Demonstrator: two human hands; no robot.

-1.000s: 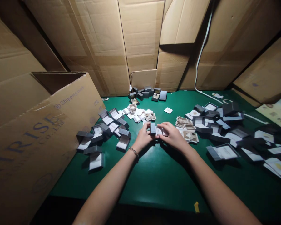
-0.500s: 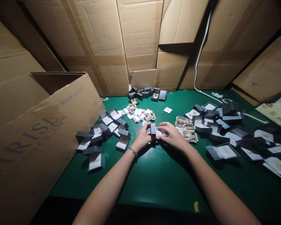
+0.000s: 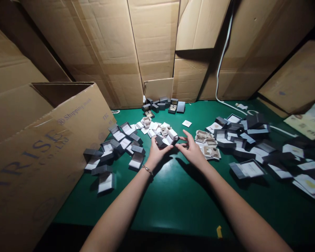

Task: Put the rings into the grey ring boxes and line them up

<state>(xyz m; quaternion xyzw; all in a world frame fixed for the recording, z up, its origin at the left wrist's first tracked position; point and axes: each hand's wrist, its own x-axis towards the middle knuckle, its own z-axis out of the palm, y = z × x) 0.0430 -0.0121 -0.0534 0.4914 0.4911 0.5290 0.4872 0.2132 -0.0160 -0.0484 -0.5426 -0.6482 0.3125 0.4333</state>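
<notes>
My left hand [image 3: 157, 154] is closed around a small dark grey jewelry box [image 3: 161, 142] with its lid up and its white lining showing. The box is tilted above the green table. Beside its right end, my right hand [image 3: 191, 148] has its fingers apart; the fingertips are at or near the box's edge, and contact is hard to tell. Just behind the box lies a heap of white and beige inserts [image 3: 153, 127]. More beige inserts [image 3: 207, 141] are piled to the right of my right hand.
Opened dark jewelry boxes [image 3: 136, 157] lie on the left, beside a large cardboard carton [image 3: 49, 150]. Many more boxes [image 3: 248, 169] spread over the right side. Several small boxes [image 3: 161, 106] stand at the back near cardboard walls. A white cable [image 3: 220, 66] hangs at the right.
The box has turned and tilted in my left hand, so its opened inside now shows. My right hand has drawn slightly back from it, with its fingers spreading.
</notes>
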